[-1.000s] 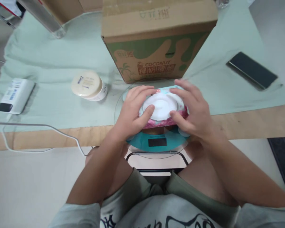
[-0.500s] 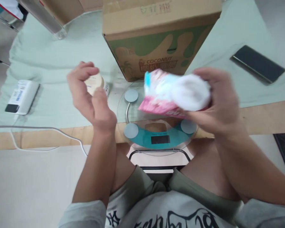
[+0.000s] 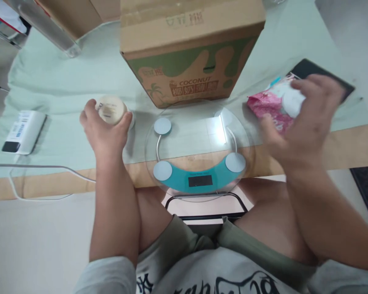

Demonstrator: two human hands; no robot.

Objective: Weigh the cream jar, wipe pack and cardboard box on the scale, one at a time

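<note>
My left hand [image 3: 106, 132] is closed around a round container [image 3: 113, 109] with a cream-coloured lid, thumb on its right side and fingers on its left. My right hand [image 3: 306, 118], slightly blurred, has its thumb and fingers apart over a pink and white pouch [image 3: 271, 107] at the right. The pouch's far side is hidden behind that hand, and it overlaps the near end of a dark phone [image 3: 306, 67]. Between my hands lies a round glass scale [image 3: 187, 139] with a teal band and a dark display [image 3: 200, 180], nothing on its plate.
A brown coconut carton [image 3: 190, 61] stands just behind the scale. At the left lie a white power bank [image 3: 24, 132] and a white cable [image 3: 49, 165] running across the table edge. A clear tube-like object [image 3: 49, 26] is at the back left. My legs are under the front edge.
My right hand has carried the pouch from over the scale to the right, beside the phone, and its fingers have spread. My left hand has lowered and closed around the container.
</note>
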